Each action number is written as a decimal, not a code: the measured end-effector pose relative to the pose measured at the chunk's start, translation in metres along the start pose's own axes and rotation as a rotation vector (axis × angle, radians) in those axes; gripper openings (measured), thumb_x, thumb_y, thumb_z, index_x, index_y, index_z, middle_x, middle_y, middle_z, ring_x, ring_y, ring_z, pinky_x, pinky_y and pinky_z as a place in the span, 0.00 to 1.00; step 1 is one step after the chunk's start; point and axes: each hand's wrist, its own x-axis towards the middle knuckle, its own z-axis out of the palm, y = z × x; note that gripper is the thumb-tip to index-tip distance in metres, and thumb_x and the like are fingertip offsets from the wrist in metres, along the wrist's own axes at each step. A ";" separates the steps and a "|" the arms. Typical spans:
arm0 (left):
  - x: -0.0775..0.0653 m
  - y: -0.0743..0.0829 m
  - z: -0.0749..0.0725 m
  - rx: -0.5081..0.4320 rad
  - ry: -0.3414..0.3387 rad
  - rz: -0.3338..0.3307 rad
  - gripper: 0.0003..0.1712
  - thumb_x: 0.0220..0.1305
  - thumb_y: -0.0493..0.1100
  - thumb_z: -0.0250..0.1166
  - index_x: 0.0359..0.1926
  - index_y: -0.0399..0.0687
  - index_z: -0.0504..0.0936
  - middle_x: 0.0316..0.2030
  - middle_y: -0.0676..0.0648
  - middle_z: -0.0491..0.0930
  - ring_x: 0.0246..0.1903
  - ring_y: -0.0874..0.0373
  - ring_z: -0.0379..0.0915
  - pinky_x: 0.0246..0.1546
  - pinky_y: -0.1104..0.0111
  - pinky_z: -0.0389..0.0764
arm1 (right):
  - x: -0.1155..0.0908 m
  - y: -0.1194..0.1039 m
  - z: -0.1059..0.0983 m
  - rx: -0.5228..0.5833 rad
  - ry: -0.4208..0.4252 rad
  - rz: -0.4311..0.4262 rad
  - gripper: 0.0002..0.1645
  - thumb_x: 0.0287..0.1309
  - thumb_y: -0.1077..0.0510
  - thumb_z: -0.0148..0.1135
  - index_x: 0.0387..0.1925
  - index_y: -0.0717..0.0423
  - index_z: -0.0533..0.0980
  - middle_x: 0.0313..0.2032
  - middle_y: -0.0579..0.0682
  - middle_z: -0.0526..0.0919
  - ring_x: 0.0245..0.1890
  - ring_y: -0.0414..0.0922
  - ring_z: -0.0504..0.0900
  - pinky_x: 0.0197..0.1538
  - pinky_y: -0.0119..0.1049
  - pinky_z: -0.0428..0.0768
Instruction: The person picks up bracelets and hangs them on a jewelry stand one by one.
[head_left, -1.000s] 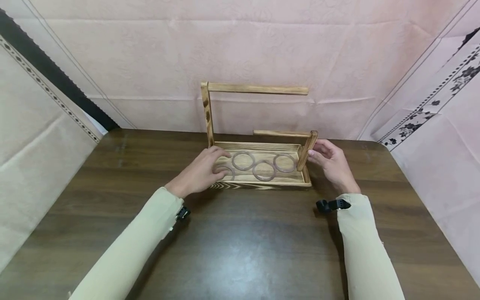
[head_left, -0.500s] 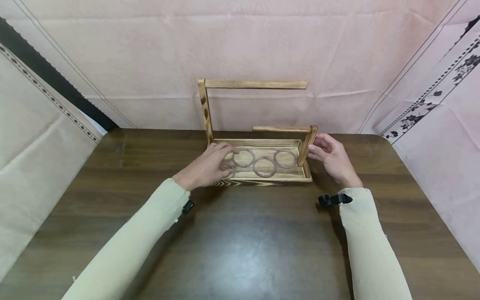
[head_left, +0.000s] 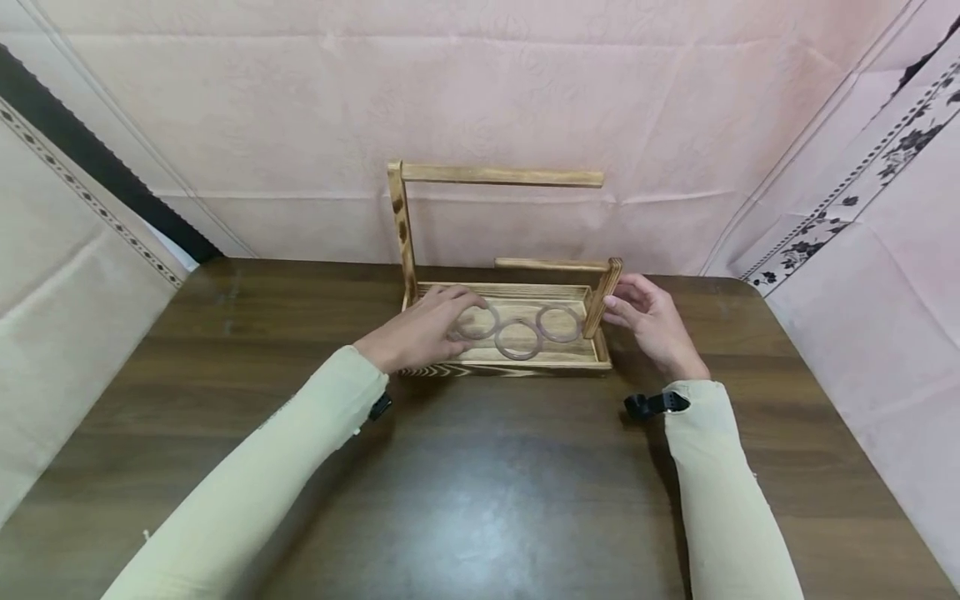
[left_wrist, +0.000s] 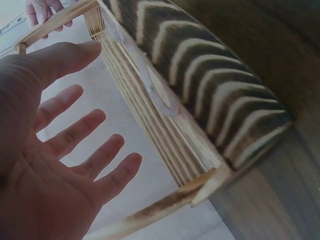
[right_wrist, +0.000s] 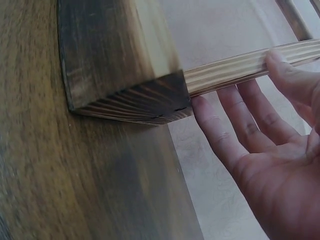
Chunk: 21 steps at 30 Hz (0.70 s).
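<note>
A shallow wooden tray with dark striped grain sits at the table's far side. My left hand hovers over its left end, fingers spread and thumb apart; in the left wrist view the palm holds nothing. Pale translucent rings lie on the tray floor, the leftmost partly covered by that hand. At the right end, my right hand pinches a leaning wooden post; the right wrist view has the thumb on one edge and fingertips at the other.
A tall post rises from the tray's left end, carrying a long bar to the right. A lower bar reaches left from the leaning post. Behind the dark wooden table hangs a pale pink cloth.
My left hand has moved rightward over the tray, covering the leftmost ring more. My right hand stays at the leaning post. The head view has shifted slightly.
</note>
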 end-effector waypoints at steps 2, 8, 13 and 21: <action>0.002 0.001 0.000 0.007 -0.010 0.001 0.33 0.66 0.44 0.70 0.69 0.50 0.71 0.72 0.44 0.67 0.74 0.45 0.56 0.72 0.48 0.67 | 0.000 0.001 0.001 -0.002 0.000 0.005 0.18 0.71 0.58 0.60 0.59 0.57 0.73 0.51 0.49 0.80 0.48 0.36 0.84 0.54 0.35 0.85; 0.011 0.006 0.001 0.010 -0.047 0.004 0.33 0.67 0.44 0.70 0.70 0.49 0.70 0.73 0.44 0.66 0.74 0.44 0.57 0.74 0.48 0.64 | 0.000 0.001 0.001 0.002 0.020 0.015 0.18 0.71 0.58 0.61 0.59 0.56 0.74 0.50 0.47 0.81 0.47 0.35 0.85 0.54 0.36 0.85; 0.014 0.006 0.002 0.023 -0.073 -0.015 0.32 0.67 0.44 0.69 0.70 0.49 0.70 0.73 0.45 0.65 0.74 0.43 0.57 0.75 0.46 0.62 | 0.000 0.002 0.003 0.024 0.001 0.014 0.18 0.71 0.59 0.61 0.59 0.58 0.73 0.50 0.47 0.81 0.48 0.36 0.84 0.54 0.35 0.85; 0.022 0.007 0.007 0.049 -0.093 -0.020 0.30 0.70 0.48 0.66 0.70 0.52 0.70 0.75 0.45 0.62 0.74 0.41 0.56 0.70 0.41 0.68 | 0.000 0.000 0.000 0.019 -0.002 0.009 0.19 0.71 0.58 0.61 0.60 0.59 0.73 0.51 0.48 0.81 0.48 0.37 0.84 0.54 0.35 0.85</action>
